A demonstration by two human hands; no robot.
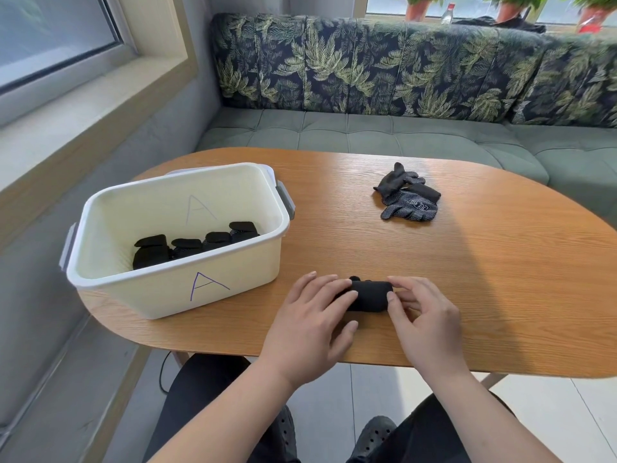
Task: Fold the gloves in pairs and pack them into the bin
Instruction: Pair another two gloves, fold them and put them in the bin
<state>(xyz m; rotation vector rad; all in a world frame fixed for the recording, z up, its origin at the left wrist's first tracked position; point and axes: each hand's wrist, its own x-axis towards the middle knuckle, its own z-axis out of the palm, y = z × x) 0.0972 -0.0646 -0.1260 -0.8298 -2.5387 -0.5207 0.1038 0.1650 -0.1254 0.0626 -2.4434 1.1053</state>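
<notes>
A folded black glove bundle (370, 295) lies on the wooden table (484, 279) near its front edge. My left hand (314, 325) rests on the bundle's left end with fingers laid over it. My right hand (424, 315) pinches its right end between thumb and fingers. A loose pair of black dotted gloves (407, 195) lies further back on the table, to the right. The cream bin (173, 292), marked with a purple A, stands at the left and holds several folded black bundles (197, 245).
A green sofa seat (367, 132) with a leaf-print backrest runs behind the table. A window sill (83, 105) is at the left. Plant pots and a bottle (447, 11) stand on the ledge behind the sofa. My knees are below the table's front edge.
</notes>
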